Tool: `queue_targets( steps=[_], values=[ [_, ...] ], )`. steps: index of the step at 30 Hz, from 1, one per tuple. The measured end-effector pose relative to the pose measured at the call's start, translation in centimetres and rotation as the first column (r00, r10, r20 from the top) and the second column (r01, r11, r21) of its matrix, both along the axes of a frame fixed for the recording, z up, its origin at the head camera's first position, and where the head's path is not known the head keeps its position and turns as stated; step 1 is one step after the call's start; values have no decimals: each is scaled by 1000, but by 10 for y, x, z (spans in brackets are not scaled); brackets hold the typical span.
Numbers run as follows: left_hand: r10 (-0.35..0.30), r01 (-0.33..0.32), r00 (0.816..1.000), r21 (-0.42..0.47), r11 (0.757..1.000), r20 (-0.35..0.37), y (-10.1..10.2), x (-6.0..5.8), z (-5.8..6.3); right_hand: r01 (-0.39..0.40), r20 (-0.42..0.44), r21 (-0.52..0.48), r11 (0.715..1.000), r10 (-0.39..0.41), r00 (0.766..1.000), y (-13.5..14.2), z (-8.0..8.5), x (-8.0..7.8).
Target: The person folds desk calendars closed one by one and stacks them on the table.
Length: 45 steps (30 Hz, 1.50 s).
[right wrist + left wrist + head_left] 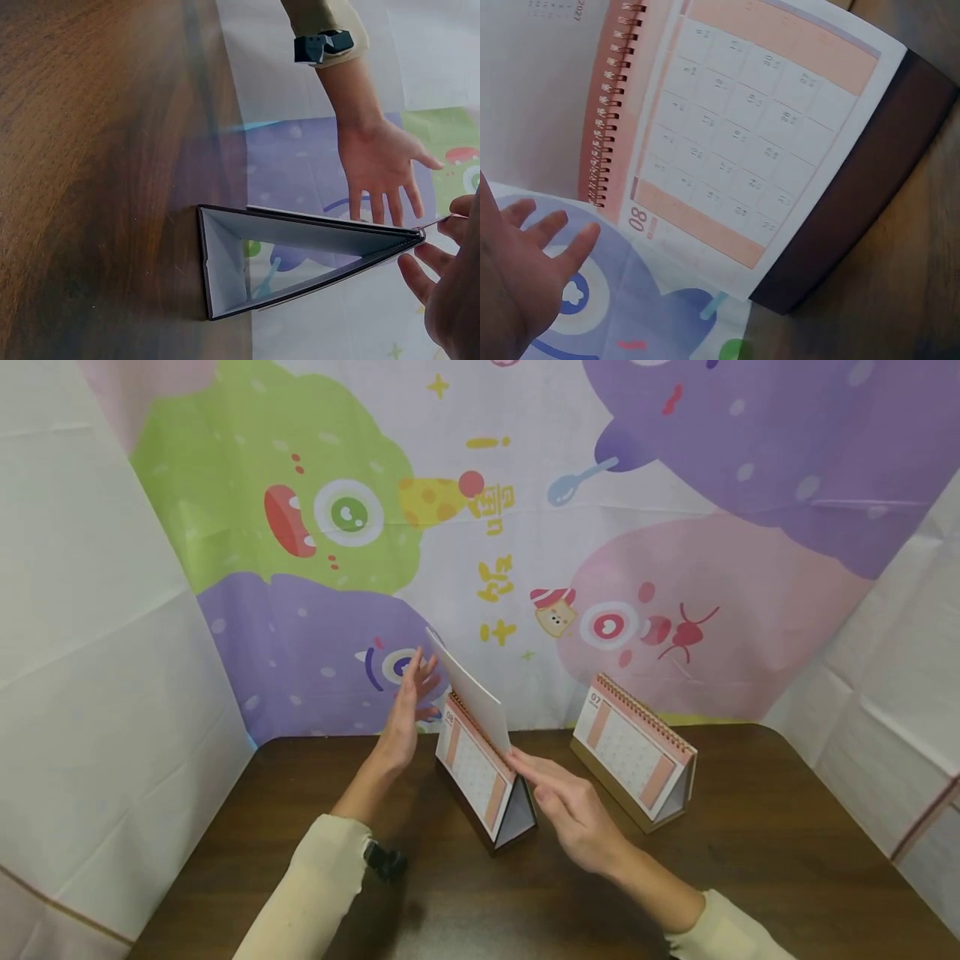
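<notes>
Raised Page Mid-Frame, Your Right Fingertips at Its Corner

And here you are: the 08 calendar (472, 764) stands tent-like at the center of the head view, on the brown table (225, 877), with a raised page (476, 693) tipped up above its spiral binding (611, 112). Your right hand (573, 806), right of center, has its fingertips at the page's lower right corner, thumb lower down. A pinch or a mere touch? I can't tell; in the right wrist view that hand is dark and cut off at the right edge. Your left hand (405, 718), left of center, is spread, gripping nothing, fingertips just beside the page's left end. The left wrist view crops that hand at lower left and the page at upper left, its small print blurred. Over at right, the 07 calendar (630, 756) stands apart from the 08 one. A black device (386, 862) sits at your left cuff, its details lost in darkness.
</notes>
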State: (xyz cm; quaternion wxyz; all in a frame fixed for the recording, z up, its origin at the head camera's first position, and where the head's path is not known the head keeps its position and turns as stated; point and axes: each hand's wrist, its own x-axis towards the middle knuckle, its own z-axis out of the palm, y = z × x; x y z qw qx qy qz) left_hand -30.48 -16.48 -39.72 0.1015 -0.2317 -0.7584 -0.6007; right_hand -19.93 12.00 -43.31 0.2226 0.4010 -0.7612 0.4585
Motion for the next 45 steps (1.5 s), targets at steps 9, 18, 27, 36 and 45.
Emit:
queue_targets(
  steps=[9, 18, 27, 36, 45],
  values=[
    [14, -14, 1000, 29, 999, -9, 0, 0, 4, -19, -40, -2, 1000, 19, 999, -2, 0, 0],
    [21, -18, 999, 67, 998, -42, -8, 3, 0, -51, -15, -7, 999, 51, 999, -3, -3, 0],
    [55, -48, 998, 152, 987, -38, -21, 6, -10, -88, 10, -10, 996, 88, 996, -4, -6, 0],
    [48, -19, 994, 280, 960, -98, -56, -23, -60, -55, 107, 40, 998, 51, 993, -8, -5, 7],
    [131, -125, 991, 228, 966, -12, -112, -108, -162, -52, 91, 73, 996, 45, 995, -8, -5, 8]
  ],
)
